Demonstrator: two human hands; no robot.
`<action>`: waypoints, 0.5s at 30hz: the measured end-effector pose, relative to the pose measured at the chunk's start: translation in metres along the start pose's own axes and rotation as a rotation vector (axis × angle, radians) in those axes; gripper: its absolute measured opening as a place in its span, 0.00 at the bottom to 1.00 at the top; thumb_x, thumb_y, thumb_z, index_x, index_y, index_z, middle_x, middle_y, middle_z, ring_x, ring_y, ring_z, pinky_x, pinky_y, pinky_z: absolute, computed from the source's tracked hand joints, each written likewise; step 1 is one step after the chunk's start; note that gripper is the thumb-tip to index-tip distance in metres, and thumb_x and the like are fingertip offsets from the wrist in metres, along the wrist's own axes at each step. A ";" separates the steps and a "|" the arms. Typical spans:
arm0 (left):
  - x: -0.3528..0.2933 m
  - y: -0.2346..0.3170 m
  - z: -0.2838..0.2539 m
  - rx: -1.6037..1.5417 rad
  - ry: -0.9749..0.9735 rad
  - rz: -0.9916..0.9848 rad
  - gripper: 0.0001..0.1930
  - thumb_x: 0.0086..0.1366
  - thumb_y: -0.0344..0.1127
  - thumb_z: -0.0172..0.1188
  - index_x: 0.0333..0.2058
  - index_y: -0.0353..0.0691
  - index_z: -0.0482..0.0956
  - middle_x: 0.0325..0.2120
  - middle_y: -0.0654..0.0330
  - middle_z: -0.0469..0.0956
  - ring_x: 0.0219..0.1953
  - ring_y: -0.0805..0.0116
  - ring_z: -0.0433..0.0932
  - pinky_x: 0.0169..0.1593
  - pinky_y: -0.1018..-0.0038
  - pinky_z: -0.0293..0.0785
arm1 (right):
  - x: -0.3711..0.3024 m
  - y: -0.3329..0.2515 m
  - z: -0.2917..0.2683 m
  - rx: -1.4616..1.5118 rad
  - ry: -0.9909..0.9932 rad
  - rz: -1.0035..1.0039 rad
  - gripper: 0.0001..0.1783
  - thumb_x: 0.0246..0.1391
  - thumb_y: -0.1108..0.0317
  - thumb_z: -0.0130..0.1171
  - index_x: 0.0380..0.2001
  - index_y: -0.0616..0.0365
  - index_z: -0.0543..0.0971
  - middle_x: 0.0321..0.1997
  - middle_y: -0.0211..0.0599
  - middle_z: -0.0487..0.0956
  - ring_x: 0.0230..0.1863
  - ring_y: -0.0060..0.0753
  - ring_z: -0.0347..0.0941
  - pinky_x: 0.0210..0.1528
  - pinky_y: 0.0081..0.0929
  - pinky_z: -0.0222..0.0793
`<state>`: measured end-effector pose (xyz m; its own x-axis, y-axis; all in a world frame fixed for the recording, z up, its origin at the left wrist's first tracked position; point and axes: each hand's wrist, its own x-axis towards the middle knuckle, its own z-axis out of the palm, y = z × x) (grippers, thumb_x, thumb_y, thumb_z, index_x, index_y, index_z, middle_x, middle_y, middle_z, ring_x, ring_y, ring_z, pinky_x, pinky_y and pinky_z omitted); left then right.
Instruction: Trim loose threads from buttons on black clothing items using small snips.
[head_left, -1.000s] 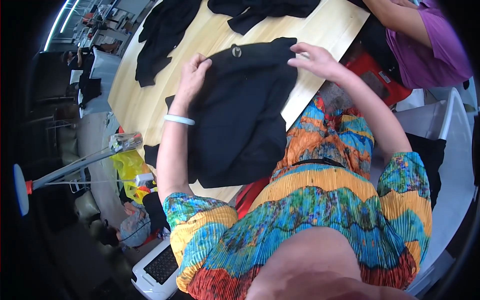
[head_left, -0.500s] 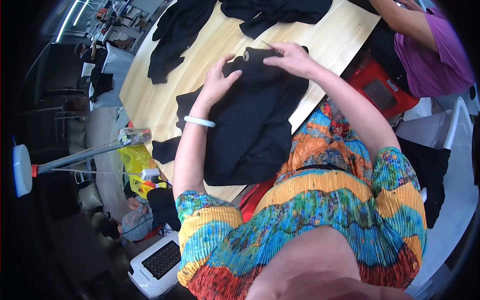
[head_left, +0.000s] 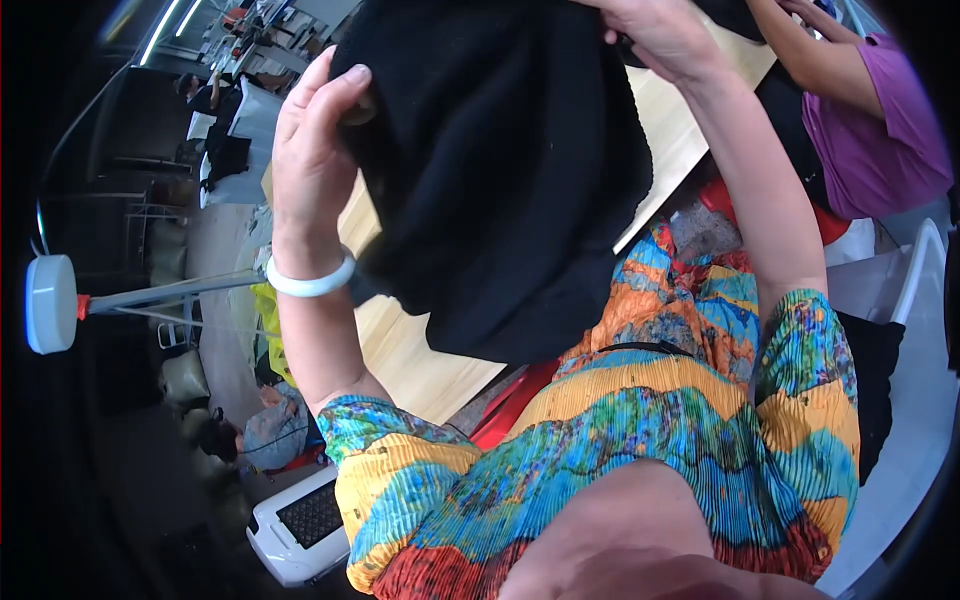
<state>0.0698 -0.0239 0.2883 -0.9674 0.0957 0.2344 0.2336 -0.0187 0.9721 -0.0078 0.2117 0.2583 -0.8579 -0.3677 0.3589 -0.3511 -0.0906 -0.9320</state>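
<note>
A black cloth garment (head_left: 500,190) hangs raised in front of me, its lower edge draping over the wooden table (head_left: 420,365). My left hand (head_left: 315,150), with a white bangle (head_left: 312,276) on its wrist, grips the garment's left edge, thumb in front. Near that thumb a small yellowish patch shows, too blurred to name. At the top right my right hand (head_left: 660,35) is closed on the garment's upper edge; the picture's rim cuts off some fingers. Something small and dark shows by its palm, and I cannot make it out.
Beside the table on the right sits a co-worker in a purple shirt (head_left: 875,130). A white bin (head_left: 915,290) with black cloth (head_left: 868,390) stands at my right. To the left are a metal arm with a round white end (head_left: 50,303), a yellow bag (head_left: 268,325) and a white appliance (head_left: 290,555).
The garment has come up off the table toward me, held between both hands. My left hand has moved left and up, my right hand up and right.
</note>
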 end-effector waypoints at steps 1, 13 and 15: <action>-0.002 0.001 0.007 -0.010 -0.019 0.003 0.15 0.54 0.30 0.55 0.41 0.35 0.70 0.24 0.68 0.73 0.26 0.82 0.70 0.34 0.86 0.64 | 0.000 -0.001 -0.006 -0.052 -0.028 0.048 0.12 0.48 0.59 0.56 0.29 0.56 0.74 0.20 0.20 0.69 0.16 0.10 0.61 0.13 0.10 0.53; -0.087 -0.144 0.017 -0.154 -0.191 -0.684 0.15 0.50 0.21 0.48 0.37 0.35 0.75 0.26 0.69 0.76 0.24 0.85 0.70 0.30 0.88 0.66 | -0.079 0.117 0.004 -0.212 -0.601 0.504 0.18 0.47 0.66 0.54 0.42 0.63 0.72 0.24 0.27 0.71 0.17 0.16 0.60 0.23 0.16 0.58; -0.089 -0.146 0.011 -0.150 -0.197 -0.679 0.15 0.50 0.20 0.48 0.38 0.35 0.75 0.27 0.68 0.76 0.25 0.85 0.70 0.31 0.88 0.66 | -0.079 0.106 0.011 -0.093 -0.573 0.501 0.21 0.47 0.68 0.52 0.47 0.59 0.69 0.20 0.25 0.69 0.09 0.12 0.54 0.13 0.12 0.51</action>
<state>0.1229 -0.0186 0.1251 -0.8556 0.3122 -0.4129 -0.4421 -0.0261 0.8966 0.0269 0.2208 0.1308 -0.6032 -0.7691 -0.2113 -0.0238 0.2822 -0.9591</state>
